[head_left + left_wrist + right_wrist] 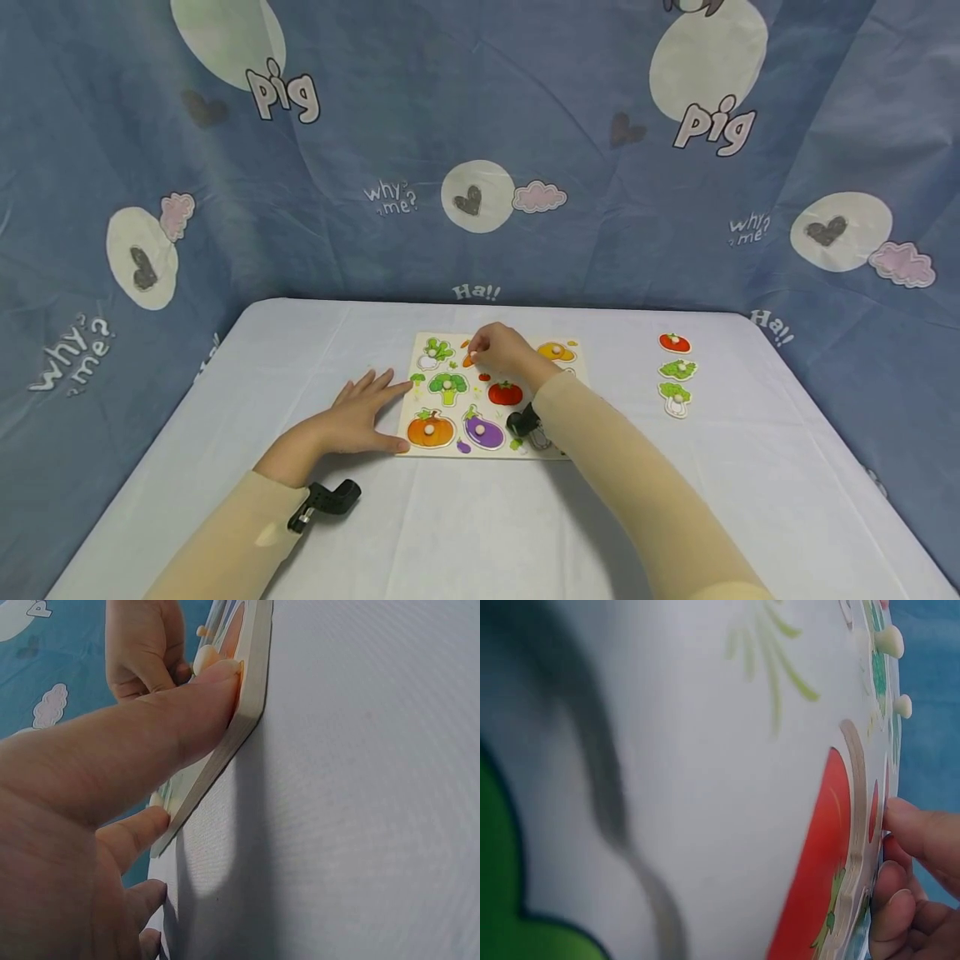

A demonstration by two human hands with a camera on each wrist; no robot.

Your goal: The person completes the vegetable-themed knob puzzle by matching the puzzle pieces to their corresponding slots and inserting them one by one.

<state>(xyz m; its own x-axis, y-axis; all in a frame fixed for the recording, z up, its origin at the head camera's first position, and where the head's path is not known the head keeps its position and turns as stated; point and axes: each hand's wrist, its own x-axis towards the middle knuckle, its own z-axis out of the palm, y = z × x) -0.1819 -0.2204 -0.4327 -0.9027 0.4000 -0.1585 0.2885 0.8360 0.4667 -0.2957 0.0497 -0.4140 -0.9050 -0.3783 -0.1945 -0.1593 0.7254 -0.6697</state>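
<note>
A flat vegetable puzzle board [491,417] lies on the table. My left hand [352,425] is spread at its left side, fingers straight; in the left wrist view the thumb [187,712] presses the board's corner and a fingertip touches the edge. At the back middle of the board, my right hand [504,350] pinches the carrot piece [468,360], mostly hidden under the fingers. Knobbed pumpkin [430,431], eggplant [482,432] and broccoli [447,387] pieces sit in the board. The red tomato recess [506,393] shows no knob.
Right of the board, loose pieces lie in a column on the white-covered table [465,533]: a tomato [675,343], a green leafy vegetable [678,369] and a bok choy [676,400]. A blue printed cloth [420,267] hangs behind.
</note>
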